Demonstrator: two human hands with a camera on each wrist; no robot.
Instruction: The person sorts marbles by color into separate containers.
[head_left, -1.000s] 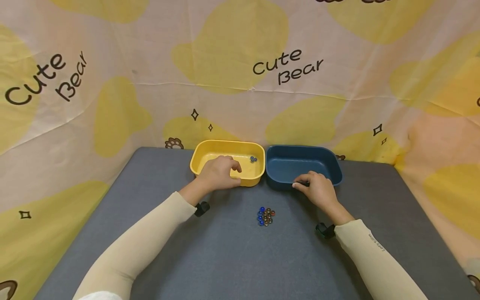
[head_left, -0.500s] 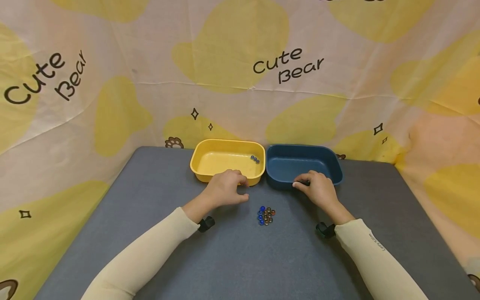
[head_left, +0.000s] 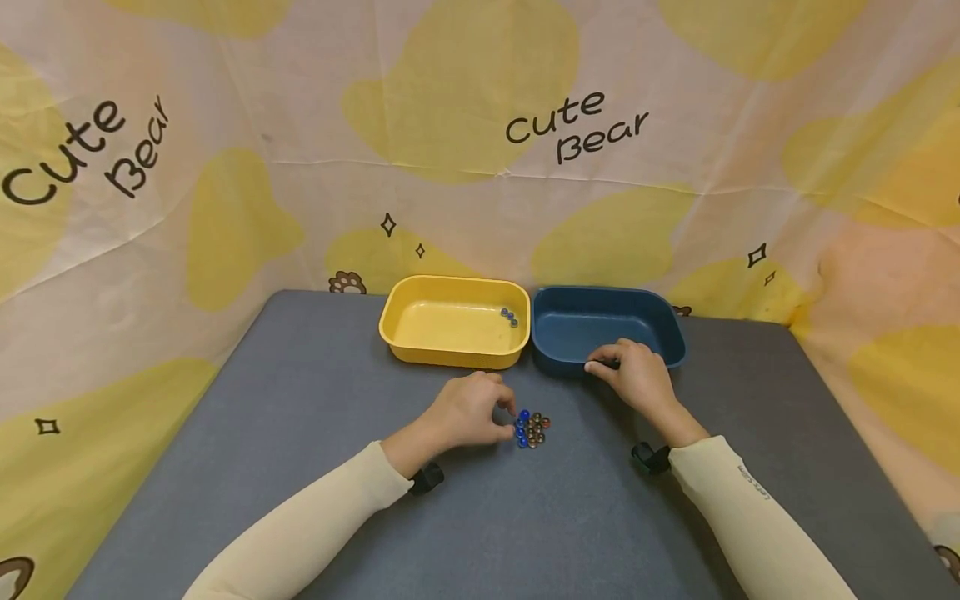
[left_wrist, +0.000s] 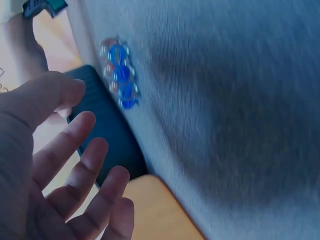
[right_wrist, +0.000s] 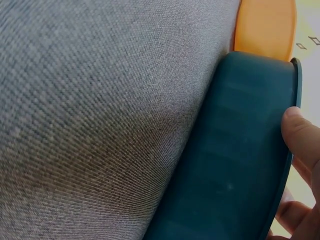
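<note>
A tight cluster of several glass marbles lies on the grey table: blue marbles point(head_left: 522, 442) on its left side, brownish ones point(head_left: 532, 435) and a reddish one point(head_left: 546, 423) on its right. My left hand point(head_left: 468, 414) is just left of the cluster, thumb and fingers apart. In the left wrist view its palm and fingers point(left_wrist: 92, 160) hold nothing. My right hand point(head_left: 642, 382) pinches the near rim of a dark blue plastic tub point(head_left: 557, 362), thumb outside; the right wrist view shows this thumb point(right_wrist: 300, 131) on the tub's wall.
A yellow plastic tub point(head_left: 442, 357) stands left of the blue one, close against it. Three small bluish marbles point(head_left: 511, 317) lie inside at its right end. Behind the table point(head_left: 480, 533) hangs a printed cloth point(head_left: 465, 100).
My left hand has come out from over the yellow tub, towards me and to the right, down beside the marble cluster. Marbles in the yellow tub have shifted slightly. My right hand stays on the rim.
</note>
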